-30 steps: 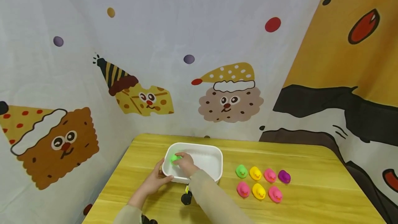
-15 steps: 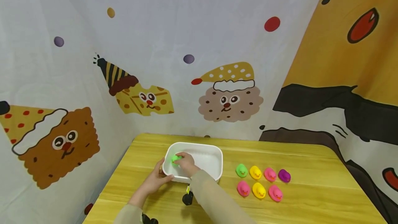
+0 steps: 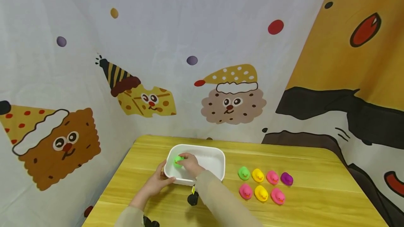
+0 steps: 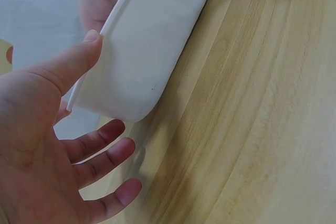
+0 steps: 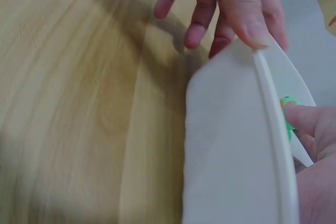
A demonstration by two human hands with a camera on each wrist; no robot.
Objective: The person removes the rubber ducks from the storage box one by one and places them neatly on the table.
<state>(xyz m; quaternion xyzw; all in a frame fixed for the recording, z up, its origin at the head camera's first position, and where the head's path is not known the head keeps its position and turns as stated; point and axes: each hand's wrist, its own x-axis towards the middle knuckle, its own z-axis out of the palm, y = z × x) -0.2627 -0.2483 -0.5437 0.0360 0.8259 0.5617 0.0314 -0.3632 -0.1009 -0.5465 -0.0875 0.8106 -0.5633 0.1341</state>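
In the head view a white plastic basin stands on the table. My left hand holds its near left corner. The left wrist view shows the left thumb on the rim, the index finger partly behind the wall, and the other fingers spread below. Inside the basin, at its left end, my right hand pinches a green rubber duck. In the right wrist view the thumb lies against the green duck; the other fingers are partly hidden by the basin wall.
Right of the basin, rubber ducks stand in two rows on the wooden table: a green duck, two yellow, several pink and a purple duck. A printed cloth hangs behind the table and along its sides.
My right hand and the green duck have shifted only slightly within the basin's left end. The left hand stays on the corner, and the ducks on the table have not moved.
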